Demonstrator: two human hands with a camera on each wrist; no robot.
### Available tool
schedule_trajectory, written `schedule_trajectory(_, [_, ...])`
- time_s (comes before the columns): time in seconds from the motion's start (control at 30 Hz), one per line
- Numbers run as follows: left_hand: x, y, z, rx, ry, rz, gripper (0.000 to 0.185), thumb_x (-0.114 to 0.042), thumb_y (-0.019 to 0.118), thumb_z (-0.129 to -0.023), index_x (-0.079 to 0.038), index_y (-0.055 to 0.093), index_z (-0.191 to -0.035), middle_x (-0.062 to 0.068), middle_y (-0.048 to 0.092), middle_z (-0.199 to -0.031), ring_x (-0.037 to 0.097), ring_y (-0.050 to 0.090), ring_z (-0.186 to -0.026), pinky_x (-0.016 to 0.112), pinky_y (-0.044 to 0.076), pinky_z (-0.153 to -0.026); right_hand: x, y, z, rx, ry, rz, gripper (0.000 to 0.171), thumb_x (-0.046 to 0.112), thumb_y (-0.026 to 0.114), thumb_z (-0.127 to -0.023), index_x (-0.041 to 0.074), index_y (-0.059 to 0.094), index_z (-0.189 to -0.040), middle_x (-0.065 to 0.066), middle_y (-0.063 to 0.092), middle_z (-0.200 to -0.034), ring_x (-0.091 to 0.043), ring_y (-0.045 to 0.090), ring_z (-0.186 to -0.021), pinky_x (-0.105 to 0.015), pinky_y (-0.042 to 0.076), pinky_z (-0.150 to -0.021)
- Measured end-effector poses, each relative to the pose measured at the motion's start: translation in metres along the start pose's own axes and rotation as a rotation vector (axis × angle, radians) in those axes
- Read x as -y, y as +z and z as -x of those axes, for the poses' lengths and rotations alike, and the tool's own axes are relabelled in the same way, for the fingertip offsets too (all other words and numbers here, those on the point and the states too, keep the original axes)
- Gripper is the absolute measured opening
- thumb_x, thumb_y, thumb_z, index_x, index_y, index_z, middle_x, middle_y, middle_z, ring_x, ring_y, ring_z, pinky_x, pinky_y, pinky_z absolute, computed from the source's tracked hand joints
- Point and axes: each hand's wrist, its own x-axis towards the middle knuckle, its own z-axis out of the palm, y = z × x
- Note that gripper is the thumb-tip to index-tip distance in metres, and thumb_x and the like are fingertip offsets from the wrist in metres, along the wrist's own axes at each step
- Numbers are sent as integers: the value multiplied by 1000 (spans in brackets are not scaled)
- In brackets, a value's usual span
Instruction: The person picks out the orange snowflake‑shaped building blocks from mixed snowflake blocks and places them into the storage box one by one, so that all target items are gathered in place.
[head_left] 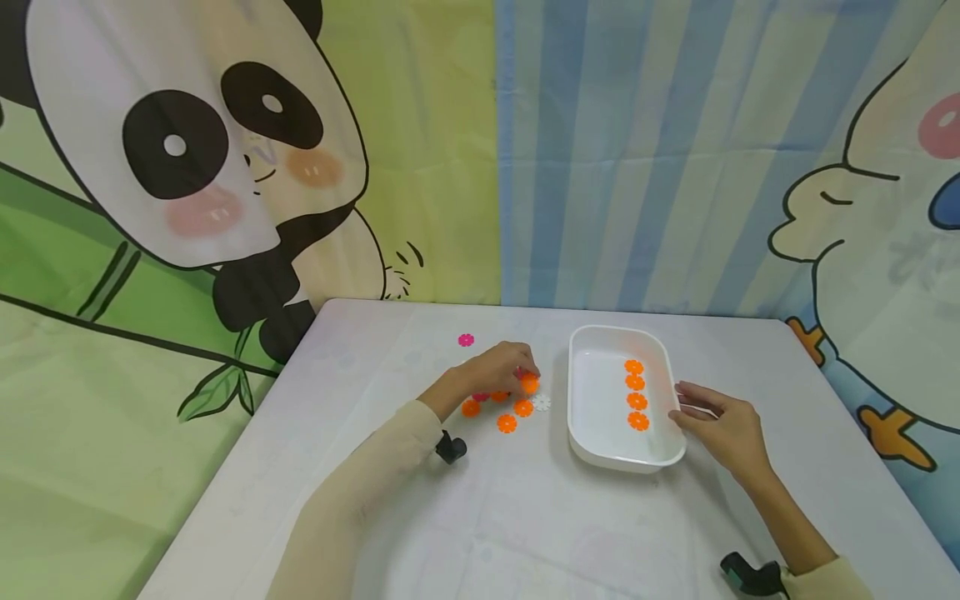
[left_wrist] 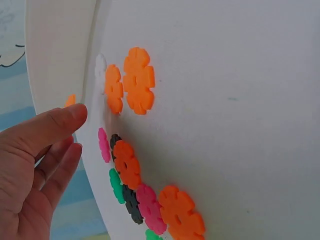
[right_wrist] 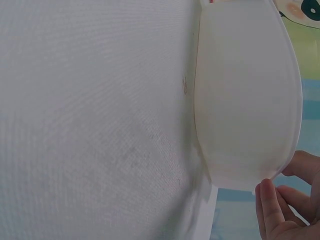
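Observation:
My left hand (head_left: 501, 368) pinches an orange flower-shaped disc (head_left: 529, 383) between thumb and fingers, above a loose group of similar discs. In the left wrist view only an edge of that disc (left_wrist: 70, 100) shows past the thumb. Orange discs (left_wrist: 139, 81), a pink disc (left_wrist: 151, 209), a white disc (left_wrist: 100, 72) and black and green ones lie near this hand. To the right, a white plastic tray (head_left: 600, 450) holds a column of several orange discs (head_left: 636, 401) along its right side. With thumb and fingers, my right hand (head_left: 723, 429) grips the tray's right rim.
A lone pink disc (head_left: 466, 340) lies farther back on the white table (head_left: 480, 517). Behind the table's far edge hangs a printed curtain (head_left: 435, 150) with a panda. A dark wrist device (head_left: 750, 575) sits at each sleeve.

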Motion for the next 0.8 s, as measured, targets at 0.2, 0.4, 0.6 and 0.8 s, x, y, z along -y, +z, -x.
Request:
schedule_trajectory(0.2, [-4, -4, 1, -49, 4, 25, 41, -18, 81, -80, -8, 71, -118, -2, 63, -99, 16, 61, -94, 23, 51, -84, -1, 0, 0, -1, 0, -2, 53, 18, 78, -84, -5, 60, -128, -24, 62, -123, 10, 61, -92, -11, 49, -74])
schedule_trajectory(0.4, [-10, -4, 4, -158, 1, 118, 39, -14, 80, -81, -7, 71, -118, -4, 65, -98, 10, 64, -91, 25, 54, -83, -1, 1, 0, -4, -10, -5, 52, 18, 78, -84, -6, 60, -128, -24, 62, -123, 11, 61, -92, -11, 49, -74])
schedule_trajectory(0.6, [-20, 0, 3, -298, 60, 175, 39, -10, 83, -77, -5, 73, -114, -2, 66, -95, 12, 66, -89, 16, 52, -78, 0, 1, 0, -3, -7, 8, 53, 18, 78, -84, -5, 60, -128, -23, 62, -123, 7, 63, -93, -11, 49, -74])
schedule_trajectory(0.8, [-34, 8, -4, -359, 91, 232, 39, -10, 83, -76, -3, 73, -113, 0, 67, -94, 10, 65, -88, 18, 52, -82, 3, 1, 0, -3, 9, 28, 52, 18, 78, -84, -4, 60, -128, -22, 63, -123, 8, 62, -93, -11, 49, -74])
